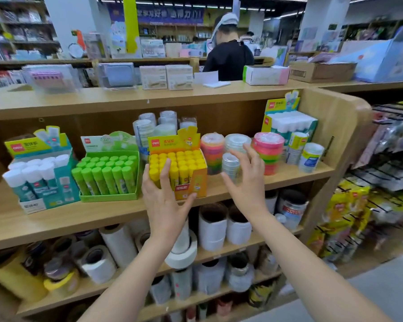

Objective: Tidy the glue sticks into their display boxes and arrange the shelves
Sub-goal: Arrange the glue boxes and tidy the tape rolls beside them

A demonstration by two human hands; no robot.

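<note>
A wooden shelf (126,214) in a stationery shop is carrying the orange display box (197,182), packed with yellow glue sticks (177,162). The left hand (165,201), fingers spread, is touching its front at seven o'clock; the right hand (247,182), fingers apart, is hovering at three o'clock by clear tape rolls (233,159).

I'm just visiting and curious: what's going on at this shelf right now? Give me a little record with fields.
place: stationery shop, wooden shelf
left hand: open, fingers on the front of the yellow glue stick box
right hand: open, fingers spread, in front of the clear tape rolls; contact unclear
yellow box: looks full, caps up
green glue stick box: left of the yellow one, sticks leaning back
white-capped glue box: furthest left
coloured tape stacks: right of the yellow box
below: shelves of tape rolls
</note>
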